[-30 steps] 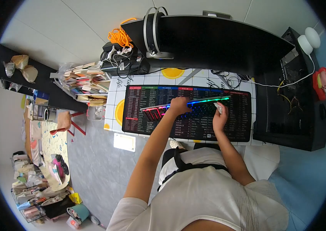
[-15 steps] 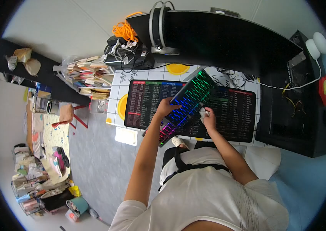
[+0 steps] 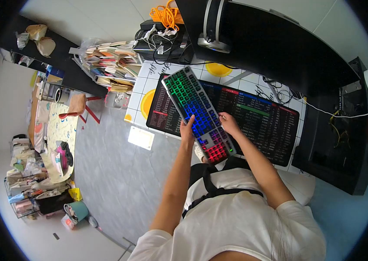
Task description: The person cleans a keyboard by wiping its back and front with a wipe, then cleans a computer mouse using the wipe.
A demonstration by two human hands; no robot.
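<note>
A backlit keyboard [image 3: 199,111] is held at a slant above the desk mat, keys facing me, lit green at its far end, blue in the middle and red near my body. My left hand [image 3: 187,130] grips its left long edge, thumb over the keys. At the opposite long edge is my right hand [image 3: 229,123], its fingers curled against the frame. The crumpled white tissue from the earlier frame is hidden now by that hand or the keyboard. Beneath lies the black printed desk mat [image 3: 271,126].
A wide monitor [image 3: 271,48] stands at the back, headphones [image 3: 214,39] hanging in front. Cables [image 3: 275,89] lie below it. An open black computer case [image 3: 332,152] is at the right. Papers [image 3: 112,65] and a red-legged stool [image 3: 79,106] are at the left.
The keyboard has turned counterclockwise, its far end swinging from upper right to upper left. My right hand has moved slightly up to its edge, and the tissue has gone out of sight. The view has shifted.
</note>
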